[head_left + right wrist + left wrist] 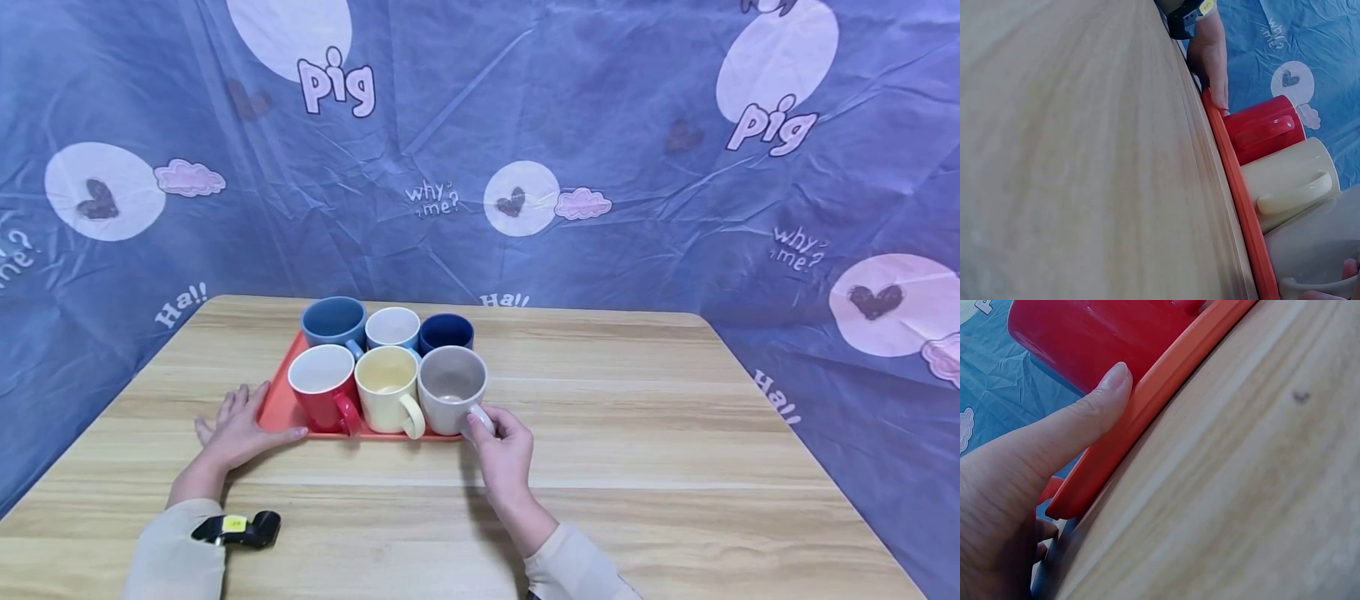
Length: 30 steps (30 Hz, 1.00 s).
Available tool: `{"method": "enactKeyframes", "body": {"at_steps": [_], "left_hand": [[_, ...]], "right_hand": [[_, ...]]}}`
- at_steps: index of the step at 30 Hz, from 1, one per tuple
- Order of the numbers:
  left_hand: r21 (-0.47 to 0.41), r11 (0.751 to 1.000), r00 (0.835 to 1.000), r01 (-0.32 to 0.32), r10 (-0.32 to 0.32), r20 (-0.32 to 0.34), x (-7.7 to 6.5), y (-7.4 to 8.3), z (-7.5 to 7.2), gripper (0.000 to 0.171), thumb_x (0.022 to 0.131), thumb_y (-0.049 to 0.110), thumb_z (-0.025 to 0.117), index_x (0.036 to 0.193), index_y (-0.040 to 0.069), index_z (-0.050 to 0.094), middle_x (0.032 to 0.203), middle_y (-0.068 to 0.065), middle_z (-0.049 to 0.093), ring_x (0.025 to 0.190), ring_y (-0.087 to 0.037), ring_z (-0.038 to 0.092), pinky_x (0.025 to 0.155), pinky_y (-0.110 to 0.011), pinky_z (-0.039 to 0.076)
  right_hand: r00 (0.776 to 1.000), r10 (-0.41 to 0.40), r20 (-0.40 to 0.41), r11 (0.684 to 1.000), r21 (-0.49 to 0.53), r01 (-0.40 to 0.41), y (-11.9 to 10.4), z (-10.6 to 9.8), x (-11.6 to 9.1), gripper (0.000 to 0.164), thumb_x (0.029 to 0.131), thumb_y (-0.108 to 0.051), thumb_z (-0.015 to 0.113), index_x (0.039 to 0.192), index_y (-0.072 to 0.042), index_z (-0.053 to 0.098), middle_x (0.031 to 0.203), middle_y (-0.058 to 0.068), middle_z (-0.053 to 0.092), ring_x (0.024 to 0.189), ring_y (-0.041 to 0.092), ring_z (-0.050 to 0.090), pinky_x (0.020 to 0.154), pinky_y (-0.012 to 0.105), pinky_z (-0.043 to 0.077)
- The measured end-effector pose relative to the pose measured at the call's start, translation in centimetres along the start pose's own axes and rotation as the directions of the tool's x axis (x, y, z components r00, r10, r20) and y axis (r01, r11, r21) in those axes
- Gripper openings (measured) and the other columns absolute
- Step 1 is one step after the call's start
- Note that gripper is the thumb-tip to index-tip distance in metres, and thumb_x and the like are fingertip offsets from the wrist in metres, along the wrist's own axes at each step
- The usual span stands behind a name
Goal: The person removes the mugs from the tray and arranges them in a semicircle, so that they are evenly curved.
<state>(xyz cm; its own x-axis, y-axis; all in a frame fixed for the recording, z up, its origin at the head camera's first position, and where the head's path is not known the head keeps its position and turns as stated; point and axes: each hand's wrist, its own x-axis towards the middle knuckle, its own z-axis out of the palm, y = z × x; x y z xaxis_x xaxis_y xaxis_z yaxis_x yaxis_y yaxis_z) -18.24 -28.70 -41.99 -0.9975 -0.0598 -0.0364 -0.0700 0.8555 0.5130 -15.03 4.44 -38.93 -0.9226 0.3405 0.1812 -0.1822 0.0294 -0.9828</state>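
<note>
An orange-red tray [274, 406] carries several mugs in two rows. Its front row has a red mug [322, 404], a cream mug [382, 407] and a grey mug [444, 410]. Behind them stand a blue mug [333, 321], a mug with a white inside [393, 327] and a dark navy mug [447, 331]. The left hand [238, 433] rests at the tray's front left corner, fingers spread; in the left wrist view its thumb [1094, 411] lies on the rim by the red mug. With thumb and fingers, the right hand [506, 454] pinches the grey mug's handle.
The tray is on a wood-grain table [637, 433], left of its middle. A blue printed cloth [637, 167] hangs behind and beside the table. A black band with a yellow label [236, 527] is worn on the left sleeve.
</note>
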Motion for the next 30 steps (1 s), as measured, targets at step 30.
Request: {"method": "enactKeyframes", "body": {"at_steps": [30], "left_hand": [[-0.019, 1.0, 1.0, 0.002, -0.002, 0.001, -0.1, 0.3, -0.2, 0.112, 0.06, 0.062, 0.063, 0.134, -0.005, 0.013, 0.13, -0.039, 0.003, 0.118, -0.051, -0.008, 0.078, -0.067, -0.017]], "right_hand": [[1.0, 0.003, -0.01, 0.991, 0.136, -0.001, -0.4, -0.9, -0.1, 0.013, 0.071, 0.001, 0.065, 0.084, 0.005, 0.065, 0.072, 0.011, 0.062, 0.061, 0.012, 0.055, 0.048, 0.024, 0.047]]}}
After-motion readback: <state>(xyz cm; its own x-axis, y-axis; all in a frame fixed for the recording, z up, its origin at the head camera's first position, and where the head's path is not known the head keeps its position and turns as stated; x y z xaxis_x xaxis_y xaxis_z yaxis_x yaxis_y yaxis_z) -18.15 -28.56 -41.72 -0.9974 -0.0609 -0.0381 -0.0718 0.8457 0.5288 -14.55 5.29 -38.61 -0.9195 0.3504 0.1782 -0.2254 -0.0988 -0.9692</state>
